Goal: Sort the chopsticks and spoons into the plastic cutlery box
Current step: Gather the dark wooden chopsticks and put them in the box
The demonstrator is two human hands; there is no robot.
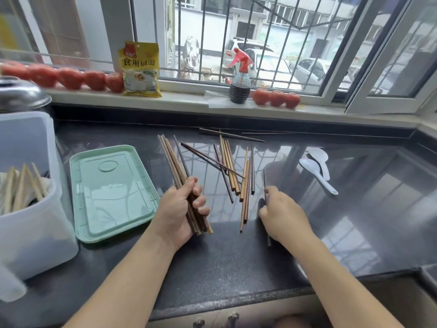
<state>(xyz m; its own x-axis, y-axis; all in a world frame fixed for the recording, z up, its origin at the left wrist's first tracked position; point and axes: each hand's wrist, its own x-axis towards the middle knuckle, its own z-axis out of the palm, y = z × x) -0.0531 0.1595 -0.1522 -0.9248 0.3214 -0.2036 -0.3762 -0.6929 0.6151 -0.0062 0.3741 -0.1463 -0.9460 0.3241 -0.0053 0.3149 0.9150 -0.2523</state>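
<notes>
My left hand (181,210) grips a bundle of brown chopsticks (172,159) that points up and away over the dark counter. My right hand (283,214) pinches a single dark chopstick (264,178) lying on the counter. Between and beyond the hands, several loose chopsticks (233,166) lie scattered, with more chopsticks at the back (230,134). Two white plastic spoons (318,169) lie to the right. The translucent plastic cutlery box (35,223) stands at the left with pale chopsticks inside. Its mint green lid (111,192) lies flat beside it.
On the windowsill stand rows of tomatoes (71,78), a yellow packet (140,69) and a spray bottle of dark liquid (240,79). A metal pot lid (19,93) is at the far left. The counter's front edge (236,297) runs below my forearms.
</notes>
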